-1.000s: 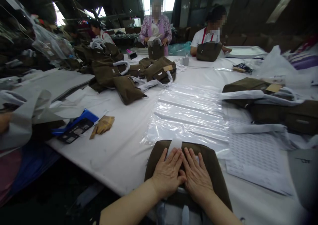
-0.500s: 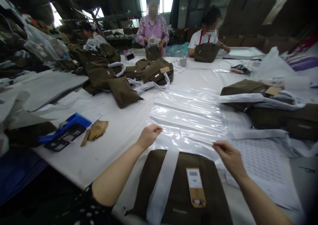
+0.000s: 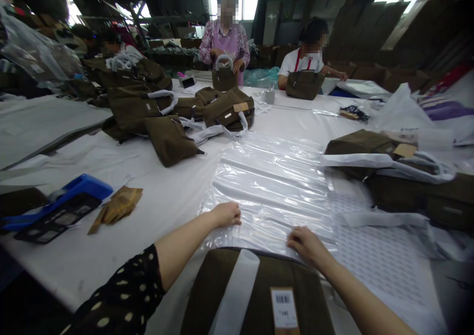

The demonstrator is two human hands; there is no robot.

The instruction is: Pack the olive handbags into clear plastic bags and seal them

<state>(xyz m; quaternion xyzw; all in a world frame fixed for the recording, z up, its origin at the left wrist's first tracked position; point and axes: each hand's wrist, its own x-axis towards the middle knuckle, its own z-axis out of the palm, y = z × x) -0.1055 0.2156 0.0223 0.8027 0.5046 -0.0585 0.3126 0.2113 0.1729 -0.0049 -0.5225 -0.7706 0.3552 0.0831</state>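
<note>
Your left grip point(image 3: 225, 214) and right grip point(image 3: 305, 241) had drawn closer together since the earlier frame, both released and resting on the clear plastic sheet point(image 3: 268, 187), just beyond the olive fabric bag point(image 3: 255, 295) at its near edge on the white surface point(image 3: 92, 268).

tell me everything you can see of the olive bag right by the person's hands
The dark olive fabric tote bag lies flat on the white table, its near end cut off by the frame. A white webbing handle crosses it, and a kraft hang tag with a white barcode label sits on top. Its far edge meets a clear plastic sheet, where the left hand and right hand rest.
</note>
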